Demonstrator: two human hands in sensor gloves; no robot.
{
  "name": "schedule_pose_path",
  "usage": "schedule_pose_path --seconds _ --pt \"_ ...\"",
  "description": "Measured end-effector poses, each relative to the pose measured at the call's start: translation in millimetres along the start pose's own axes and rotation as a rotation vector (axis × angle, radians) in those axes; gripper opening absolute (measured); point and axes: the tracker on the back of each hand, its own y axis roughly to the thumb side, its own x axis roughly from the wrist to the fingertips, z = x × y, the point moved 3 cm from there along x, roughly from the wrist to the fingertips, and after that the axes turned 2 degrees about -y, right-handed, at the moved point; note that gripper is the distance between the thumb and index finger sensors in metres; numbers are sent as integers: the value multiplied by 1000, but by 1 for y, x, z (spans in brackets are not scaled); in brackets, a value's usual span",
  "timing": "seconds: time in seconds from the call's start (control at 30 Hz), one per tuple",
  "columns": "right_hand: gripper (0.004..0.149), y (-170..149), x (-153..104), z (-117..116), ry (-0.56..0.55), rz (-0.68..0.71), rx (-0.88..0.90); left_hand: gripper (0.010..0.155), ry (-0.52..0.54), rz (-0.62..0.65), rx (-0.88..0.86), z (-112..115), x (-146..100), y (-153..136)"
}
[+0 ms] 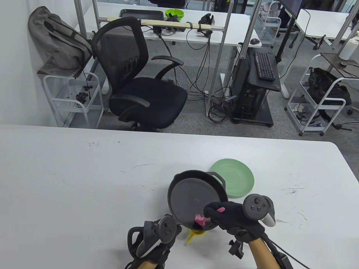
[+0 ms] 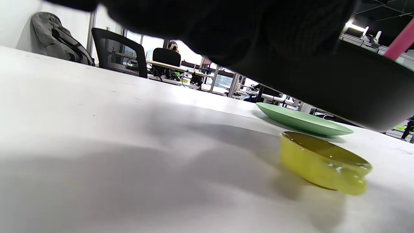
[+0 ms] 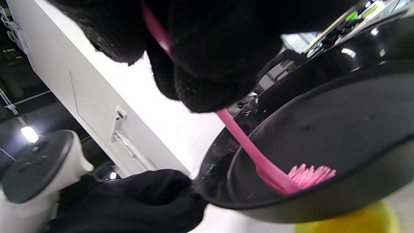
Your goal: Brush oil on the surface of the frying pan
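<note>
One black cast-iron frying pan [image 1: 196, 196], one pink silicone brush [image 1: 200, 219], one pale green round plate [image 1: 238, 179], one small yellow translucent dish of oil [image 2: 323, 163], two black-gloved hands: left [image 1: 157, 238], right [image 1: 232, 217].

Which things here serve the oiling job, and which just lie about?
In use: frying pan, pink brush, yellow oil dish, left hand, right hand.
Lying about: green plate, office chair, grey bag, keyboard.
</note>
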Motion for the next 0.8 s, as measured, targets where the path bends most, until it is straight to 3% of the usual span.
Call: schedule_pose_path --seconds 0.1,0.27,0.43,0.5,0.6,0.8 --pt "43 4 -2 4 -55 25 78 60 4 -3 4 -1 0 -1" --pt "44 1 -1 0 15 1 202 60 -8 6 -8 -1 1 -1" --pt "41 -9 -2 11 -57 -64 -46 59 -31 20 -52 0 1 -1" --pt "40 -12 -5 18 -127 -73 -27 59 -36 30 -56 -1 1 0" --pt "39 -15 -10 31 -231 -72 -147 60 -40 41 -78 -1 1 1" --pt "39 -26 -15 41 -318 -137 -254 60 -39 57 -70 -1 0 4"
